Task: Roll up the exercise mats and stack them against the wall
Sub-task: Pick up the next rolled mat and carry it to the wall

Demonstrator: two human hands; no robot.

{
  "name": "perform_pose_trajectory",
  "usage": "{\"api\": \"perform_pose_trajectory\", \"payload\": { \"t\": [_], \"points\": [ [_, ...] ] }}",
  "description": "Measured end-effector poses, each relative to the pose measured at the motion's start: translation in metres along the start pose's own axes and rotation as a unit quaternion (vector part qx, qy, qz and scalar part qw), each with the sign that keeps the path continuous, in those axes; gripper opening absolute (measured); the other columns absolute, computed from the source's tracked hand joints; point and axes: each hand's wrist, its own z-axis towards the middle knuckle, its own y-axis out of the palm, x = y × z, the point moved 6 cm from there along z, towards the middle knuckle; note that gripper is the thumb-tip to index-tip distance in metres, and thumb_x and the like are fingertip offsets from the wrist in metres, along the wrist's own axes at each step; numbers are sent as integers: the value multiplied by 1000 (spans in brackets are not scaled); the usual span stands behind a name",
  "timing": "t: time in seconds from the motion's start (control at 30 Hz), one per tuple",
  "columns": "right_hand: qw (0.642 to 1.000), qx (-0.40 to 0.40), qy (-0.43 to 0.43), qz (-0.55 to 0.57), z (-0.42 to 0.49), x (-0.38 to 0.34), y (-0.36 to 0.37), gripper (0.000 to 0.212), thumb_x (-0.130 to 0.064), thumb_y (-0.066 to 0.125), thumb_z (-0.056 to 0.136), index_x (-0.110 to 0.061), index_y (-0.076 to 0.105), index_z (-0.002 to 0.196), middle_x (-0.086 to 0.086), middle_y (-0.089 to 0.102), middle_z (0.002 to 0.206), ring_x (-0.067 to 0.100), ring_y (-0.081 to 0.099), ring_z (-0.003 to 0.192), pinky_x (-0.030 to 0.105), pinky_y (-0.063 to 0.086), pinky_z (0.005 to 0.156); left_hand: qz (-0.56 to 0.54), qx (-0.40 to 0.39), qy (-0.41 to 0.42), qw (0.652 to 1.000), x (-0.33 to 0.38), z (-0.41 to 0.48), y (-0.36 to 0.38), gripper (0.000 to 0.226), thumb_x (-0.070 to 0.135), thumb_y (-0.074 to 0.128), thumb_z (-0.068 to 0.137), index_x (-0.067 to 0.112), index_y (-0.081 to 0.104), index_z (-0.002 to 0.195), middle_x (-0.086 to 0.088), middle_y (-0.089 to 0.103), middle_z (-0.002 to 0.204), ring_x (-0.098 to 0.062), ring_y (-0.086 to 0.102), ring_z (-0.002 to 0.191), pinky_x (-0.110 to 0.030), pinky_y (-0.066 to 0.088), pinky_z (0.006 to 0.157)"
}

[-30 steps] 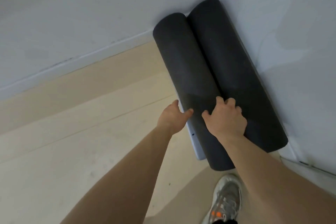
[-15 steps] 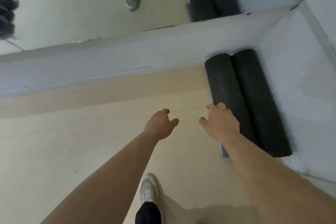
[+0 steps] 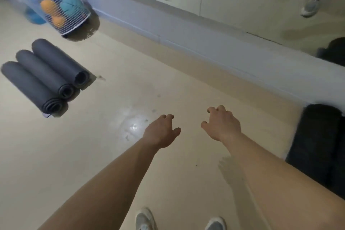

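Left hand (image 3: 162,130), right hand (image 3: 222,125) — hovering empty, fingers loosely curled, apart. Three dark grey rolled foam mats (image 3: 44,78) lying loose — risking unrolling if grabbed by outer flap.

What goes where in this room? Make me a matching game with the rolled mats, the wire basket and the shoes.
Things:
1 three rolled mats
2 wire basket
3 dark mats
4 grey shoes

Places:
A bottom edge of the view
B far right edge
C top left corner
D left side, lying side by side

Pairs: 1-D, 2-C, 3-B, 4-A
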Motion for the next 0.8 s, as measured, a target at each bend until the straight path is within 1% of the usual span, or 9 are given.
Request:
{"api": "perform_pose_trajectory", "payload": {
  "t": [0.13,0.33,0.47,0.53,0.63,0.8],
  "points": [
    [995,-24,-80,-53,-10,-147,38,54,-44,50,100,-19,44,148,9,45,143,32,49,128,41,46,93,-45,31,-69,996,-143,-45,-33,62,46,51,103,19,36,158,-1,45,155,-24,51,136,-42,46,106],
    [977,-54,-176,-108,-41,-371,110,53,-43,50,100,-20,44,147,8,44,144,31,48,128,41,46,93,-98,53,-160,981,-363,-127,-61,61,44,50,104,17,36,157,-4,46,153,-26,53,133,-41,47,105],
    [965,-61,-221,-128,-61,-507,151,53,-42,51,100,-20,44,147,9,45,142,31,49,125,40,45,86,-119,61,-207,969,-491,-177,-81,62,45,49,104,18,34,158,-3,44,154,-26,53,133,-40,47,104],
    [960,-63,-242,-124,-66,-569,168,53,-42,51,100,-19,44,148,9,44,142,31,49,125,39,44,84,-124,65,-225,964,-546,-193,-93,62,45,49,104,19,34,158,-3,44,155,-26,53,133,-39,47,104],
    [952,-72,-272,-122,-68,-650,193,54,-42,52,100,-20,43,148,9,44,144,31,48,127,40,46,85,-135,71,-251,956,-621,-204,-109,62,44,49,104,18,34,158,-3,43,155,-26,52,134,-39,47,103],
    [942,-89,-284,-155,-40,-747,231,53,-41,51,99,-20,44,147,7,45,142,30,50,123,38,44,82,-149,71,-255,953,-716,-179,-140,62,44,49,104,17,33,158,-4,42,156,-26,53,133,-39,48,102]
  ]
}}
